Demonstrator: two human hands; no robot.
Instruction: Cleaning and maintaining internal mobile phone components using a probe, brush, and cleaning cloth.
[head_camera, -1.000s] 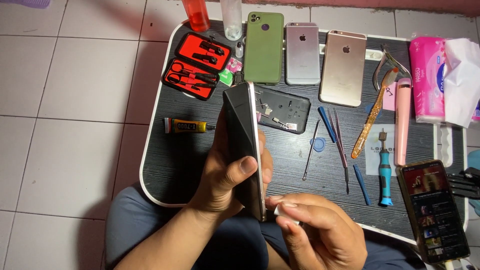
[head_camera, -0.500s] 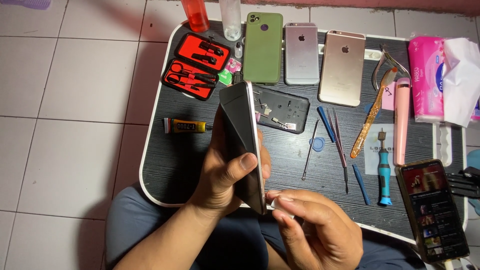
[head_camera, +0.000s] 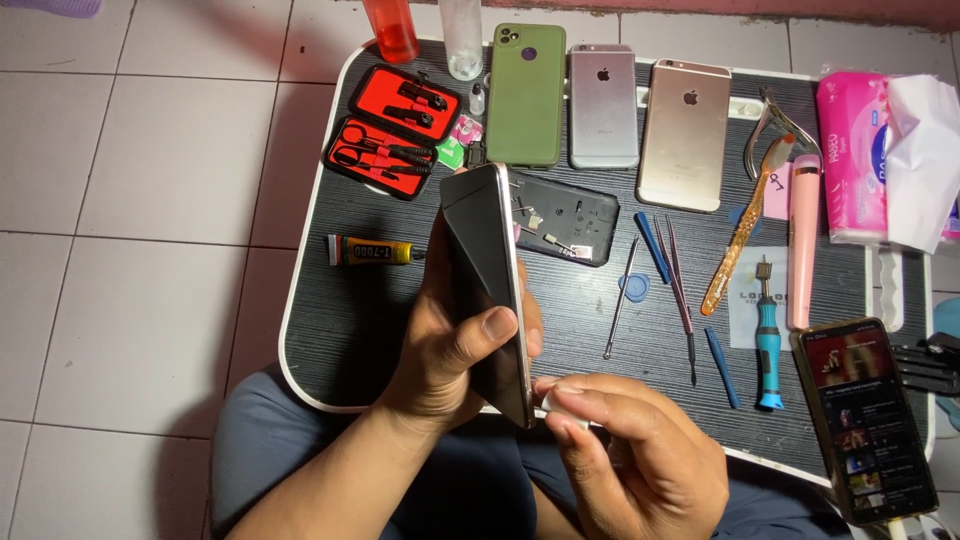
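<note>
My left hand (head_camera: 450, 350) grips a silver smartphone (head_camera: 485, 270) held on edge above the dark lap table (head_camera: 350, 320), thumb across its dark screen. My right hand (head_camera: 630, 460) pinches a small white object (head_camera: 556, 402) right against the phone's lower corner. What the white object is cannot be made out.
On the table lie a green phone (head_camera: 526, 95), a silver phone (head_camera: 603, 105), a gold phone (head_camera: 685, 135), a black phone case with small parts (head_camera: 570, 215), a red tool kit (head_camera: 392, 130), a glue tube (head_camera: 370, 250), pry tools and tweezers (head_camera: 680, 290), a teal screwdriver (head_camera: 768, 345), a lit phone (head_camera: 865, 420) and a pink tissue pack (head_camera: 850, 155).
My right hand has slid a little leftward and brought the white object up against the phone's lower corner. The left hand and phone have barely moved.
</note>
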